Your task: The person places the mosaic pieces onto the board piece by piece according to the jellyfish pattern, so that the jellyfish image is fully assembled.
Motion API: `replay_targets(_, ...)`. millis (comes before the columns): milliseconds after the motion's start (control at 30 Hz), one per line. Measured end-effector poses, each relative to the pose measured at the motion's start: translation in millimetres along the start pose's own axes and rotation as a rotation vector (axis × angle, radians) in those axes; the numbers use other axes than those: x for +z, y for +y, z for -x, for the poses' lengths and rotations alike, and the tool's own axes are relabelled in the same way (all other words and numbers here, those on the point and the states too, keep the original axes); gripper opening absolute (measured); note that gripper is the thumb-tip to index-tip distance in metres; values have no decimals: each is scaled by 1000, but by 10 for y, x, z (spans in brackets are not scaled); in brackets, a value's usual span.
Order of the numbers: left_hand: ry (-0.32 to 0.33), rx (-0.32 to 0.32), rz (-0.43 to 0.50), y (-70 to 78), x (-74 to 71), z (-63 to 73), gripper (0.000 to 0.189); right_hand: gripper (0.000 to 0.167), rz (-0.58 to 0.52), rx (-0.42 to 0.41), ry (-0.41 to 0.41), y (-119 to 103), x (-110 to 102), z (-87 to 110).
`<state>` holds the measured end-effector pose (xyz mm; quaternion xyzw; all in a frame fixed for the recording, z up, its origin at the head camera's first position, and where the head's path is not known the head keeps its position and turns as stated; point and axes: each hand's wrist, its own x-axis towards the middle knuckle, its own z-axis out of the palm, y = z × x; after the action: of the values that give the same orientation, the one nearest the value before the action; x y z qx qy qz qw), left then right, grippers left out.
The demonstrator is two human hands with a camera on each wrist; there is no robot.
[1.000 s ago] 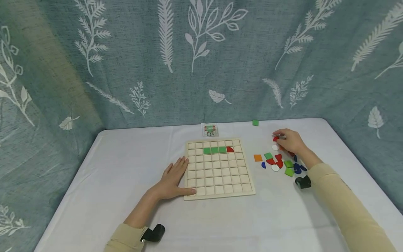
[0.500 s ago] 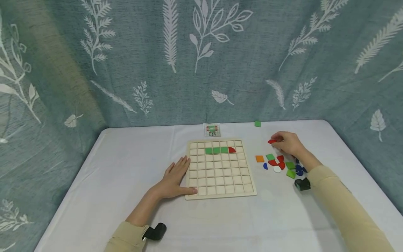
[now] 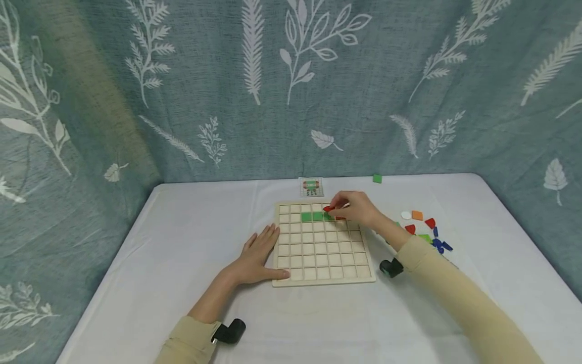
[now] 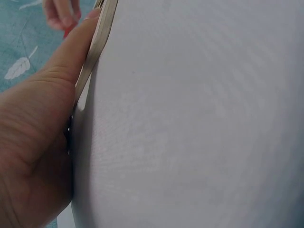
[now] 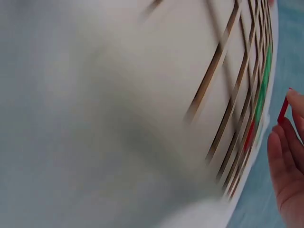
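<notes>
A wooden grid board (image 3: 315, 248) lies on the white table. Three green squares (image 3: 306, 217) sit side by side in its second row, and a red quarter-circle tile (image 3: 340, 218) fills the cell to their right, partly covered by my fingers. My right hand (image 3: 358, 208) pinches another red tile (image 3: 328, 208) over the upper part of the board. In the right wrist view that held tile (image 5: 283, 108) appears edge-on between thumb and fingers. My left hand (image 3: 255, 257) rests flat along the board's left edge, fingers straight, its thumb (image 4: 71, 52) on the lower left corner.
A small pattern card (image 3: 311, 187) lies behind the board. At the back edge is a lone green square (image 3: 377, 178). Right of the board lie an orange square (image 3: 417, 215), a white disc (image 3: 406, 215), blue pieces (image 3: 437, 243) and other loose tiles, some hidden by my right forearm.
My right hand has picked a red tile from the loose pieces and carried it left, over the board's top rows. The left hand keeps its place on the board's edge.
</notes>
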<state>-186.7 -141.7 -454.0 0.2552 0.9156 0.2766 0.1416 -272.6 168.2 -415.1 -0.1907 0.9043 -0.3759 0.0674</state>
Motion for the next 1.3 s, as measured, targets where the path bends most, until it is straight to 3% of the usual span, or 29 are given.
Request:
replay_targets(167,5,4,1,13,-11,-1,112,9,19,-126,-89,-270,261,-201)
replay_targets(433,-23,-14,-7,5,2,-4,113,5,120,-189,-151,-416,515,-391)
replay_targets(667,-9,-2,4,-5,7,-8,112,6,184,-300,-136,-421,568,-404)
replay_targets(900,-1,-4,1,-3,9,-13,112,11,141,-411,-160,-343,501,-345)
replay_targets(1067,-3,-10,8,26,10,-11,113,14,48,-336,-115,-159,321,-171)
replay_targets(1300,5,-16,5,25,-1,1,114,21,-20,-50,-46,225,-186,244)
